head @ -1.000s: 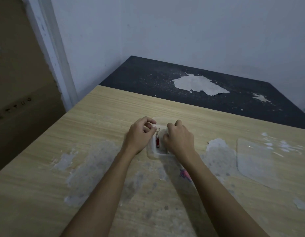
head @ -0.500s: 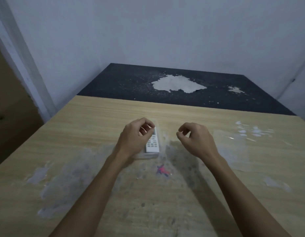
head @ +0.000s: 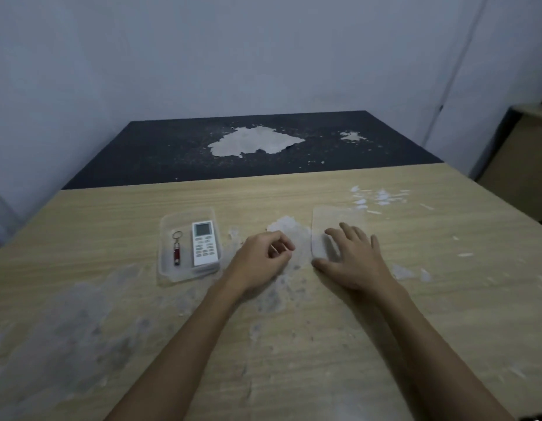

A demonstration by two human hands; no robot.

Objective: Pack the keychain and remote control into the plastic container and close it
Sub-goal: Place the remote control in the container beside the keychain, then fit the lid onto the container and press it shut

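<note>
Wooden table [head: 415, 314], patchy with pale residue, carries everything in play. The clear plastic container [head: 169, 270] lies to your left of both hands, open, its long axis running away from you. Its transparent lid [head: 339, 217] lies flat on the table to your right, well apart from the container, its long axis likewise running away from you. Inside the container the white remote control [head: 205, 243] lies along the right side and the red keychain [head: 176, 249] along the left, side by side and parallel, ring end farthest from you; packing thus appears done and closing remains.

Your right hand [head: 353, 259] is spread open, palm down, fingers resting on the lid's near half, gripping nothing yet. Your left hand [head: 260, 262] is loosely curled and empty, on the table between container and lid. The right hand is the nearer to the lid; the left is nearer the container. The lid must travel leftward past the left hand, keeping its long axis aligned with the container's.
</note>
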